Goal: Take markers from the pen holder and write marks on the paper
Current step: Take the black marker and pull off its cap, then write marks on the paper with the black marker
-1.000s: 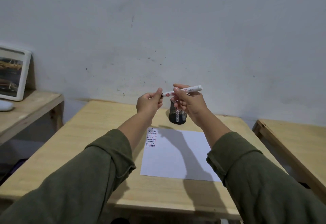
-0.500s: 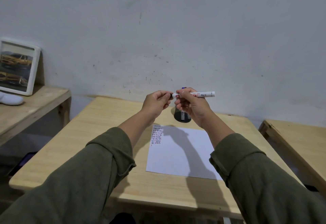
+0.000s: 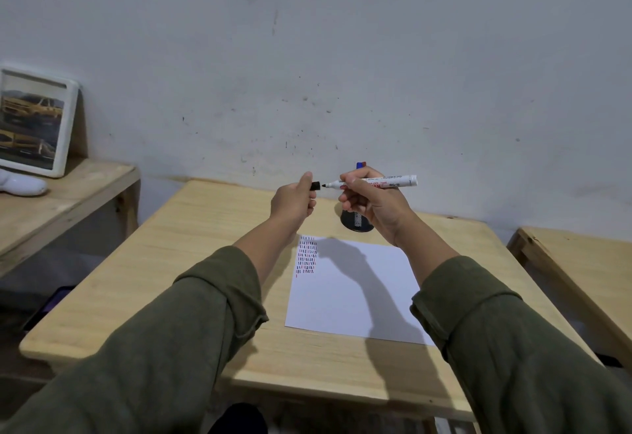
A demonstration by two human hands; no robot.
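Observation:
My right hand (image 3: 372, 203) grips a white marker (image 3: 390, 182) held level above the table, its bare black tip pointing left. My left hand (image 3: 293, 198) pinches the black cap (image 3: 315, 186), a short gap away from the tip. Behind my right hand stands the black mesh pen holder (image 3: 355, 221), mostly hidden, with a blue and a red marker top (image 3: 360, 165) showing above my fingers. A white sheet of paper (image 3: 355, 293) lies on the wooden table (image 3: 191, 262), with rows of short red, blue and black marks (image 3: 306, 256) at its upper left corner.
A lower wooden shelf (image 3: 65, 201) at the left carries a framed picture (image 3: 34, 122) and a white object (image 3: 22, 185). Another wooden table (image 3: 588, 269) stands at the right. A grey wall runs along the back.
The cap has come off the marker: my left hand pulled it leftwards while my right hand kept the barrel. The view has tilted down a little.

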